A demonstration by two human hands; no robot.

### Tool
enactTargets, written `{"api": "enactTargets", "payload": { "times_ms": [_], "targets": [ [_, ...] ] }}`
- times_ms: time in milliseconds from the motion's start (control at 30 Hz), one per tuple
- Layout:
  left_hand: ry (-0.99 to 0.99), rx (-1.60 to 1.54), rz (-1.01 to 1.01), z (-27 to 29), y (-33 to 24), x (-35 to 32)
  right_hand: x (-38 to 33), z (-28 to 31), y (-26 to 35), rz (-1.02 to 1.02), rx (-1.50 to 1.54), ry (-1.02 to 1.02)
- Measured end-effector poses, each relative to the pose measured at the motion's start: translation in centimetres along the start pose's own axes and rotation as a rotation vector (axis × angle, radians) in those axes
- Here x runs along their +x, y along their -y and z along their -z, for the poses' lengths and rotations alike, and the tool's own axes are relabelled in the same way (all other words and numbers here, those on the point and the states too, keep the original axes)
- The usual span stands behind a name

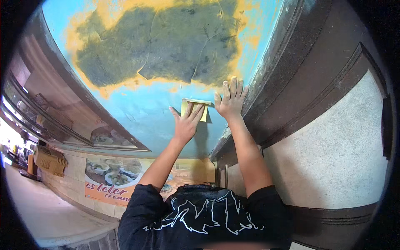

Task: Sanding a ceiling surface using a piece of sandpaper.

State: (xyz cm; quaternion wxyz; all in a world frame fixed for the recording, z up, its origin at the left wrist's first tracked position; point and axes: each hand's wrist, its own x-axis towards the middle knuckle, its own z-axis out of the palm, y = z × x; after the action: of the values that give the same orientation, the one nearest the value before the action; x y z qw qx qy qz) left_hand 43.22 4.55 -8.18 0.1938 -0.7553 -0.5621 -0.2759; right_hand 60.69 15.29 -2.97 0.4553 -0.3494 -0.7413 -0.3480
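Yellow sheet (pixel 204 115) beneath left hand (pixel 186 126), fingers spread, one past its edge, right hand (pixel 230 104) nearby, fingers splayed

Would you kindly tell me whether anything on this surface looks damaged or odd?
Yes, the blue surface has a large dark patch beyond the left hand, near the right hand. Its ragged orange border and crack-like lines break up the blue, so it looks damaged.

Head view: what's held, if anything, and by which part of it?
A yellow sheet: the left hand presses extended fingers over its middle, against the blue surface, without a visible pinch. The right hand holds nothing visible.
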Motion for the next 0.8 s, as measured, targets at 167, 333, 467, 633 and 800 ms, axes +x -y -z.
{"api": "enactTargets", "payload": {
  "times_ms": [167, 333, 467, 633, 800],
  "targets": [
    [-0.073, 0.024, 0.007, 2.7, 0.2, 3.8, 0.0, -0.3, -0.3, -0.03, -0.01, -0.04],
    [-0.015, 0.048, -0.024, 0.8, 0.3, 1.9, 0.1, -0.3, -0.2, -0.044, 0.002, -0.032],
    [-0.015, 0.013, 0.004, -1.5, 0.1, -0.7, 0.0, 0.0, -0.1, -0.008, 0.009, 0.004],
    [-0.108, 0.023, -0.008, 2.1, 0.4, 3.6, -0.4, -0.4, -0.6, -0.005, -0.003, -0.003],
    [-0.097, 0.009, -0.027, -0.1, 0.9, 1.5, -0.1, -0.3, -0.1, -0.035, 0.015, 0.007]
  ]
}}
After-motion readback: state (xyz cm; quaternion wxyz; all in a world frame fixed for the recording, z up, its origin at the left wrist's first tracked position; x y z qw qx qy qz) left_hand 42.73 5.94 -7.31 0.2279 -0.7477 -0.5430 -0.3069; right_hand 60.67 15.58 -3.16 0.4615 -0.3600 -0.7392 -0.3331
